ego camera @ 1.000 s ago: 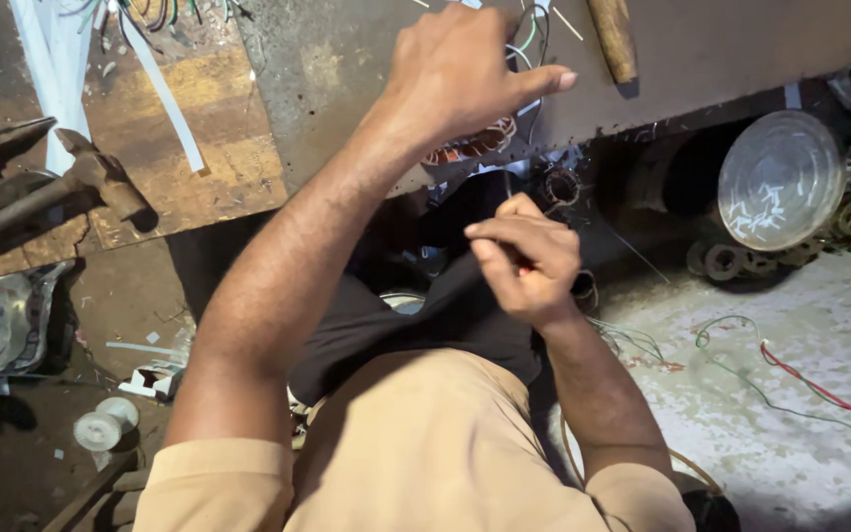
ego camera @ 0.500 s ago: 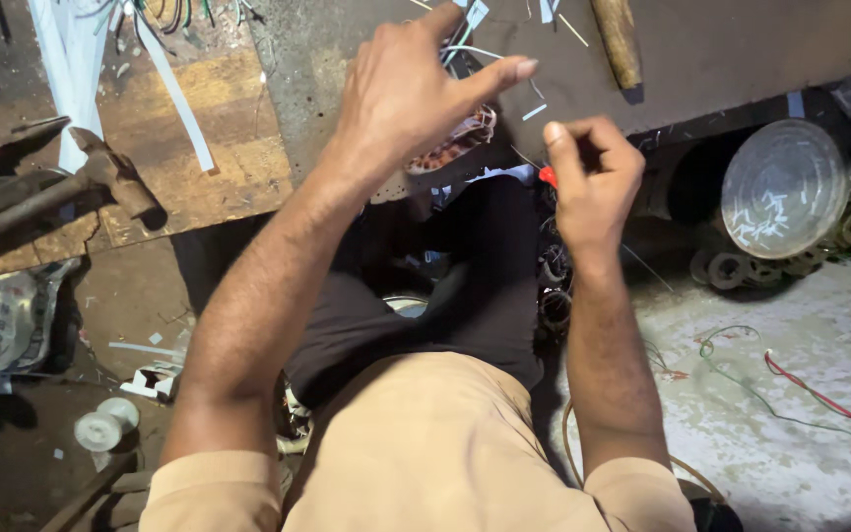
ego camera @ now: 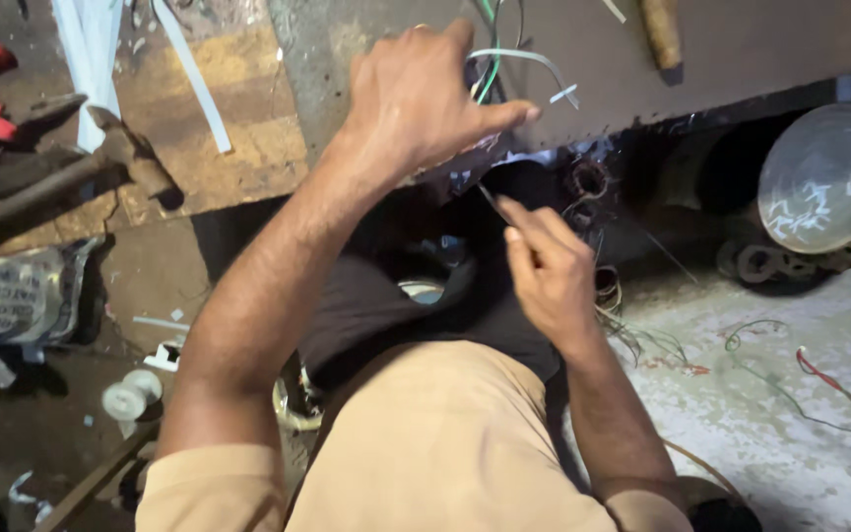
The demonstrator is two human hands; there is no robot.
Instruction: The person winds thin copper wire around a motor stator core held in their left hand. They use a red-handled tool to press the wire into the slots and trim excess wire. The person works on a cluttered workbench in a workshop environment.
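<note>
Both hands at work on a wire bundle at the worktop (ego camera: 741,44) edge.

Left hand (ego camera: 424,99) lies curled over the bundle of green and white wires (ego camera: 504,59) on the dark worktop, gripping them; what lies beneath the palm is hidden. Right hand (ego camera: 544,271), just below the edge, pinches a thin dark wire (ego camera: 491,204) between fingertips. A hammer (ego camera: 61,182) rests well apart on the left.

shirt: tan, short sleeves ending above the elbows | lower garment: dark, black or charcoal cloth over the lap | forearms: bare, no watch or band visible | left hand (ego camera: 416,99): bare, no glove | right hand (ego camera: 544,271): bare, no glove, no ring seen
</note>
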